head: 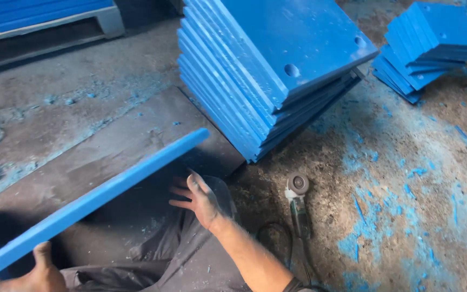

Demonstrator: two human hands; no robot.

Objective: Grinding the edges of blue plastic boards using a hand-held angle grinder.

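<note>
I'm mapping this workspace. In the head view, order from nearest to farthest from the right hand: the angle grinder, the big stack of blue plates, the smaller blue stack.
From the right hand:
1. Angle grinder, on the floor just beside it.
2. Big stack of blue plates, ahead.
3. Smaller blue stack, far corner.

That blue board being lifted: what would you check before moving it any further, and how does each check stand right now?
1. Left hand has a grip on the blue board: ok, it holds the near end.
2. Right hand supporting the board: not ok, open and apart from it.
3. Angle grinder out of the way: ok, on the floor to the right.
4. Grinder switched off: cannot tell.
5. Big stack of blue boards steady: cannot tell, it sits tilted.
</note>
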